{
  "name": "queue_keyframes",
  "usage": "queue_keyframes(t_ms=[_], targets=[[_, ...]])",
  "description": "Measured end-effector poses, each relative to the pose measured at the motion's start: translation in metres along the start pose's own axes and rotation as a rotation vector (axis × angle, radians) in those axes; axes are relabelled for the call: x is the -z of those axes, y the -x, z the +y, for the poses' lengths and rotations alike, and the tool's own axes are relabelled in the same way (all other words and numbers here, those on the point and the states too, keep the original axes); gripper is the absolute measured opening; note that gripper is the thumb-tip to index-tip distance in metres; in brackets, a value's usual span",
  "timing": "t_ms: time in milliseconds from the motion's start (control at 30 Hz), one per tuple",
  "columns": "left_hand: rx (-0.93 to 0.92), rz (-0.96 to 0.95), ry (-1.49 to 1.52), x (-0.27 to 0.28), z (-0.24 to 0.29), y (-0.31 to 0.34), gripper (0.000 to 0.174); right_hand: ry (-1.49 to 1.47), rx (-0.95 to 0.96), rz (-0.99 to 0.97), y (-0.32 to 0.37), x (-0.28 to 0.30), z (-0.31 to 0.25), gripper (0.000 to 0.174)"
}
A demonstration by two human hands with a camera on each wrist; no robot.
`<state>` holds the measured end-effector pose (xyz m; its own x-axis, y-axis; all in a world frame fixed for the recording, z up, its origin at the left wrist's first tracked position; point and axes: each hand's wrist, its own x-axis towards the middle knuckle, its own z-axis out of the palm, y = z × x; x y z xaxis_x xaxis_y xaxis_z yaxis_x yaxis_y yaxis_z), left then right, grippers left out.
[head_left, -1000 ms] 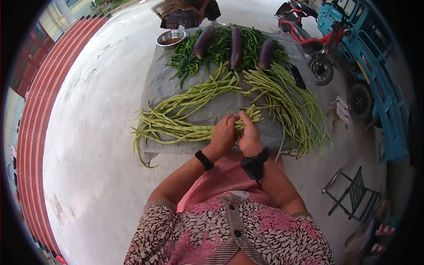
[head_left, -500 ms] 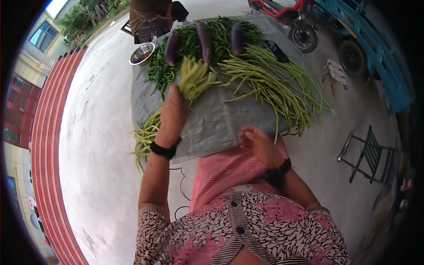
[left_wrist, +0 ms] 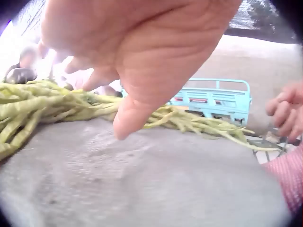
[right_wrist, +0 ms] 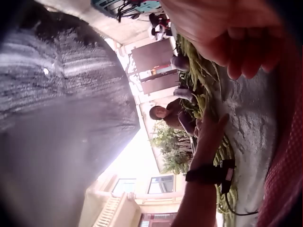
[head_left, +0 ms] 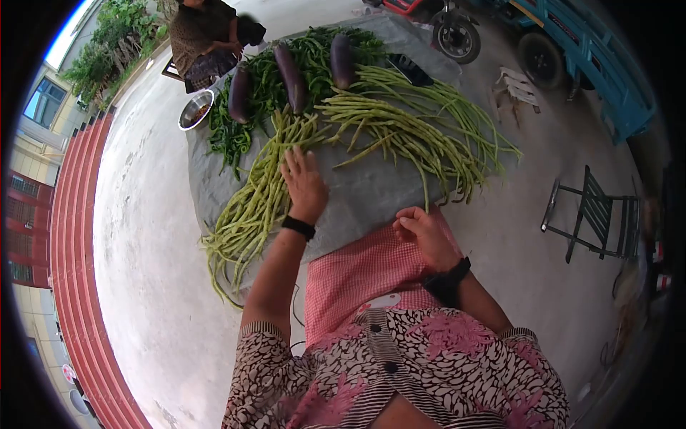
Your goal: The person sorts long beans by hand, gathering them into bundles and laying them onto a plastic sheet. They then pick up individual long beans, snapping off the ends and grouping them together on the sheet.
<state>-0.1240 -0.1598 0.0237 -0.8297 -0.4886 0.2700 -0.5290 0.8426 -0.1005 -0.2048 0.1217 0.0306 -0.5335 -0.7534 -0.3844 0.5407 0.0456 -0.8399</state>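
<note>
My left hand [head_left: 306,184] is spread with straight fingers at the inner edge of the left bundle of long beans [head_left: 246,207], its fingertips overlapping the beans. Seen from the left wrist, the thumb [left_wrist: 130,118] points down close over the grey sheet [left_wrist: 142,184], and nothing is gripped. My right hand [head_left: 427,232] hovers by the near table edge above the pink checked apron [head_left: 350,279], fingers loosely curled and holding nothing. A second bundle of long beans [head_left: 411,132] fans out on the right side of the sheet.
Behind the beans, three purple eggplants [head_left: 289,79] lie on green peppers [head_left: 264,89]. A metal bowl [head_left: 196,111] stands at the far left corner, a dark flat object [head_left: 409,70] at the back right. Another person [head_left: 204,39] sits beyond. A folding stool [head_left: 597,214] stands to the right.
Both hands were together on a bean bunch; the left hand then carried it up and left. Now it lies in the left bundle, released. The right hand drew back toward the apron. The view has shifted.
</note>
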Motion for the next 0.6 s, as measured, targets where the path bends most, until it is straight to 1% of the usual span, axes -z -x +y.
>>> queue_keyframes(t_ms=[33, 100, 133, 167, 233, 333, 433, 533, 600], targets=[[-0.008, 0.027, 0.001, 0.003, 0.009, 0.009, 0.069, 0.048, 0.008, 0.002, -0.005, 0.000, -0.001, 0.016], [-0.039, -0.060, 0.049, 0.014, 0.026, 0.027, 0.067, 0.325, 0.184, 0.005, -0.025, 0.001, 0.004, 0.018], [-0.054, -0.109, 0.072, 0.020, 0.035, 0.037, 0.063, 0.462, 0.279, 0.003, -0.034, -0.004, 0.000, 0.019], [-0.069, -0.155, 0.094, 0.026, 0.044, 0.047, 0.058, 0.667, 0.319, 0.005, -0.041, -0.008, -0.006, 0.021], [-0.076, -0.260, 0.327, 0.030, 0.056, 0.060, 0.055, 1.080, 0.406, 0.019, -0.048, -0.024, -0.030, 0.025], [-0.107, -0.278, 0.403, 0.039, 0.071, 0.078, 0.045, 1.364, 0.644, 0.050, -0.083, -0.030, -0.026, 0.033], [-0.066, -0.343, 0.635, 0.051, 0.078, 0.100, 0.040, 1.360, 0.595, 0.050, -0.119, -0.040, -0.028, 0.038], [-0.193, -0.407, 0.876, 0.048, 0.075, 0.109, 0.035, 1.516, 0.594, 0.084, -0.157, -0.035, -0.020, 0.040], [-0.053, -0.445, 1.110, 0.054, 0.077, 0.111, 0.031, 1.535, 0.604, 0.123, -0.167, -0.034, -0.016, 0.036]])
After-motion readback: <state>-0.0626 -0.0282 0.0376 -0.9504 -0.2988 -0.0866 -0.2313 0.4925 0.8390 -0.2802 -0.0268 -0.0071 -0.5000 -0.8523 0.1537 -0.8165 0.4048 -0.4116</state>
